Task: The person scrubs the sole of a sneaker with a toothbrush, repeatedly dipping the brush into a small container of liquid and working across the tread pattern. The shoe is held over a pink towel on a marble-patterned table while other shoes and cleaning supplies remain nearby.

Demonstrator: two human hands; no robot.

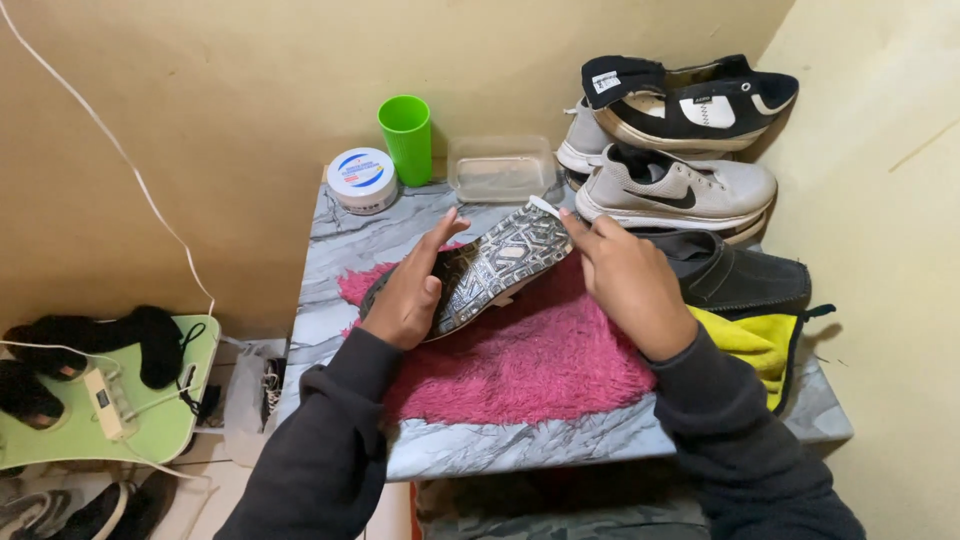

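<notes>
One shoe (490,265), sole up, is held over the pink mat (530,360) on the bench (330,250): heel cupped by the left hand (410,295), toe pinched by the right hand (625,280). It is judged light, with a stiff, grippy sole, best gripped at both ends. Beyond are counted three stacked shoes (680,130), one green cup (407,135), one round tub (361,180), one clear box (501,167).
</notes>
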